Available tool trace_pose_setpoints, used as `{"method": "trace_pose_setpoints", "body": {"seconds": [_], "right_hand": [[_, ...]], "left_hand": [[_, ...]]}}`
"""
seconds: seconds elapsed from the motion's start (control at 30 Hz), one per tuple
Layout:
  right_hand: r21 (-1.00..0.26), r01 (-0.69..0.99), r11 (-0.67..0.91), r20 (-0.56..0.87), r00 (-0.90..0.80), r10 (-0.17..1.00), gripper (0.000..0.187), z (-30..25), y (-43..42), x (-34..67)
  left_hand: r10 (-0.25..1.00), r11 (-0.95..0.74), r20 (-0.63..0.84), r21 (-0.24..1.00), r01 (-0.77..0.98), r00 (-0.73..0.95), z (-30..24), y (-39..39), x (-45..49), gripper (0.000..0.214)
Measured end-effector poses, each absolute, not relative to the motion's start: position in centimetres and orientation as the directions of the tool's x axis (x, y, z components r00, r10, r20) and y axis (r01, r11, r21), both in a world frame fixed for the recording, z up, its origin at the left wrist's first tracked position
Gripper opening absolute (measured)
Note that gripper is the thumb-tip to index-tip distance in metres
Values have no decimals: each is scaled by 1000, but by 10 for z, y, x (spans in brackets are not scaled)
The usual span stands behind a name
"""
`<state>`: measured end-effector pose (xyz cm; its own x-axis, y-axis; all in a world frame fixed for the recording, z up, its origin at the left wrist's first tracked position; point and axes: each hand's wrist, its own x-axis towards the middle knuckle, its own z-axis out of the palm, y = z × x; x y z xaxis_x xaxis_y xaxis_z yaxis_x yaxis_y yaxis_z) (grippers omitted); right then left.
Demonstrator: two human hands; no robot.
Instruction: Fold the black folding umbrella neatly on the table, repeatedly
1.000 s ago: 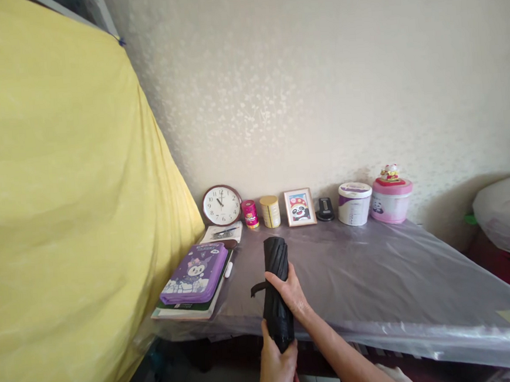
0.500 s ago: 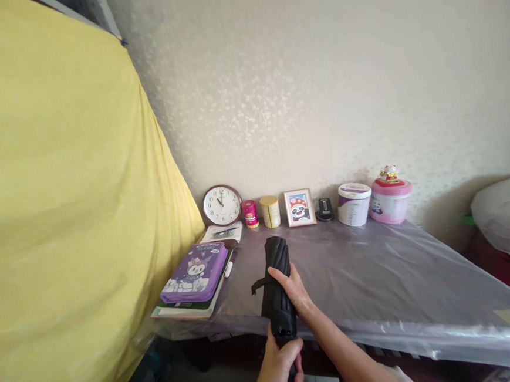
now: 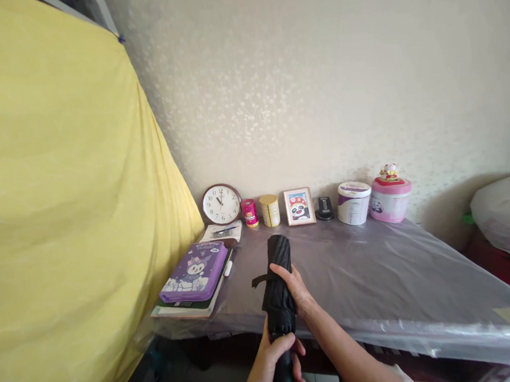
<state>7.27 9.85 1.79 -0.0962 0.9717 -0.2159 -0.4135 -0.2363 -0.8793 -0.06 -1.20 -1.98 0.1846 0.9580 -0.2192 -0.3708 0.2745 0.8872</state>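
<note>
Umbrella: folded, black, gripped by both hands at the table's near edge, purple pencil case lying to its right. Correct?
No. The head view shows the purple pencil case to the left of the umbrella. The left hand and right hand do grip it at the near edge of the table.

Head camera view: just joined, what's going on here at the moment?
A person holds a folded black umbrella over the near edge of the plastic-covered table. The right hand wraps its bundled canopy; the left hand grips the handle end below. Its strap sticks out loose at the side. A purple pencil case lies on books to the left, and a clock stands at the wall.
</note>
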Motion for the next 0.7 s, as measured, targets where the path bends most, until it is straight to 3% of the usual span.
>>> {"method": "trace_pose_setpoints", "body": {"seconds": [0.17,0.3,0.5,0.6,0.7], "right_hand": [[-934,-307,-182,-172,-62,983,44,18,98,73],[-971,-221,-95,-95,-12,995,46,16,97,70],[-962,-263,-79,-82,2,997,52,12,96,65],[-945,-312,-95,-105,14,994,51,12,97,64],[-927,-353,-126,-137,6,991,50,15,97,65]], "left_hand": [[954,300,-277,895,-329,117,-27,-11,6,35],[959,269,-274,960,-79,-70,-38,-8,12,47],[937,279,-215,935,218,-275,-40,-8,9,71],[953,271,-244,951,150,-179,-32,-9,1,78],[969,246,-246,964,-102,10,-25,-10,-5,86]]}}
